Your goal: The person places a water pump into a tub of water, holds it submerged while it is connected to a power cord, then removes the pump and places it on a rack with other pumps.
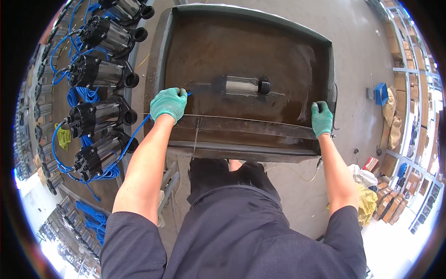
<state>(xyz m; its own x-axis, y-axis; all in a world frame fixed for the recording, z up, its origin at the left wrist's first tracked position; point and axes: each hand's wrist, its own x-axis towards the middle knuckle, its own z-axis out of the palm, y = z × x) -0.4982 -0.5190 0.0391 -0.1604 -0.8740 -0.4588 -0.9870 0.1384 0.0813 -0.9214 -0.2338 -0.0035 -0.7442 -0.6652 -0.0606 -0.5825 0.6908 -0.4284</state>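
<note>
My left hand (169, 103), in a green glove, is closed around a blue cable (135, 134) at the left side of a large dark metal tank (251, 152). A short end of the cable sticks out past my fingers over the water. Under the brownish water in the middle of the tank lies a silver cylindrical pump (241, 86) with black ends, on its side. My right hand (321, 119), also gloved in green, is at the tank's right rim with its fingers curled; what they grip, if anything, is hidden.
Left of the tank, several silver-and-black pumps (96, 72) with coiled blue cables stand on a bench. A dark bar (246, 127) crosses the tank's near side. On the right are a blue bin (381, 94), shelves with cartons (400, 81) and a yellow bag (366, 203).
</note>
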